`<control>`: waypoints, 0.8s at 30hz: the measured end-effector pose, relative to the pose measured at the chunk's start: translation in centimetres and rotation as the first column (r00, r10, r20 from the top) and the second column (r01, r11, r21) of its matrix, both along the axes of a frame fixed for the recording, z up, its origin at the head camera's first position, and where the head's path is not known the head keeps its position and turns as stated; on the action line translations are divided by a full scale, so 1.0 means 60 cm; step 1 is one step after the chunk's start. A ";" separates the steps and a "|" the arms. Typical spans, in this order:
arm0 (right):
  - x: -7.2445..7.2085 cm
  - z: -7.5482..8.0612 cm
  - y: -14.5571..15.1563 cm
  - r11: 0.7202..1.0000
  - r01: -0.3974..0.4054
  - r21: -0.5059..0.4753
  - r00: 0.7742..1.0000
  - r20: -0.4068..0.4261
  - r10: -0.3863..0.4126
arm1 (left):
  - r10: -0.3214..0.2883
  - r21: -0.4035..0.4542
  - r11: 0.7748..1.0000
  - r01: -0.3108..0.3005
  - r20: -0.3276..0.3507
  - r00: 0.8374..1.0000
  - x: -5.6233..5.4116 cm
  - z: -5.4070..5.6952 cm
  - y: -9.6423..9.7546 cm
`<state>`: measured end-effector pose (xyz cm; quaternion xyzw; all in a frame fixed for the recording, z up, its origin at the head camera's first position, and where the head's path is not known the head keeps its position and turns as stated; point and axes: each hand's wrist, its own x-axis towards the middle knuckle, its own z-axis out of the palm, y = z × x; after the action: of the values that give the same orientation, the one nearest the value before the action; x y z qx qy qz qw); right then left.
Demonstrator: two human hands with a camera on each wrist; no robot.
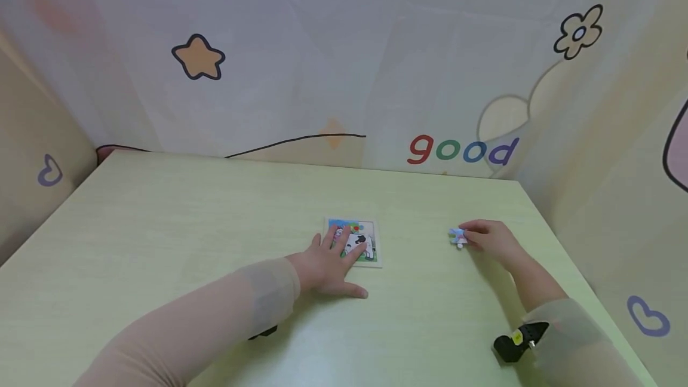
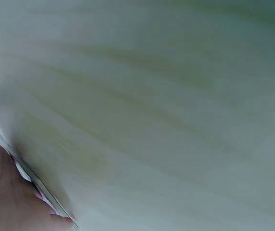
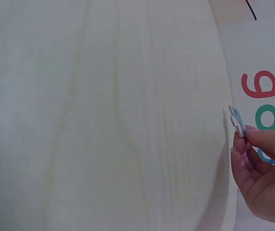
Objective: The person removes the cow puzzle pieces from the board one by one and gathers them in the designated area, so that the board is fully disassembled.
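Note:
A small jigsaw puzzle with a white frame and a cow picture lies at the middle of the table. Its upper right part shows pale backing without picture. My left hand is spread over it, straight fingers resting on the picture and thumb out past its near edge. In the left wrist view the puzzle's edge shows beside the palm. To the right, my right hand pinches a blue puzzle piece between thumb and fingers. The right wrist view shows that piece held edge-on, above its shadow.
The pale wooden table ends at a printed cloth backdrop behind and at both sides. A black wrist device sits at the right sleeve.

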<state>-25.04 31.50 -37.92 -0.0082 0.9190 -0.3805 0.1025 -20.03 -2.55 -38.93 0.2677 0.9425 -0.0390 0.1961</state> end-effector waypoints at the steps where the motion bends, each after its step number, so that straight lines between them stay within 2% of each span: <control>1: 0.000 -0.001 0.007 1.000 0.008 0.007 1.000 -0.003 -0.008 | 0.000 0.006 1.000 0.000 -0.001 1.000 0.000 0.000 -0.001; 9: 0.009 -0.019 0.061 0.997 0.053 0.054 0.999 -0.007 -0.053 | 0.002 0.063 0.998 -0.001 -0.024 1.000 0.006 -0.010 -0.017; 15: 0.018 -0.024 0.083 0.988 0.055 0.142 0.997 -0.054 -0.048 | -0.014 0.039 0.999 0.015 -0.034 0.999 0.007 -0.020 -0.027; 21: 0.021 -0.022 0.090 0.974 0.069 0.214 0.993 -0.104 -0.047 | -0.011 0.018 1.000 0.011 -0.046 0.999 0.012 -0.007 -0.025; 24: 0.020 -0.019 0.091 0.965 0.074 0.250 0.989 -0.142 -0.039 | -0.013 0.000 1.000 0.013 -0.047 0.999 0.009 -0.007 -0.024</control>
<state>-23.82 36.96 -39.09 0.0052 0.9650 -0.2608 0.0289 -19.47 -3.98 -39.32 0.2730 0.9450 -0.0465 0.1738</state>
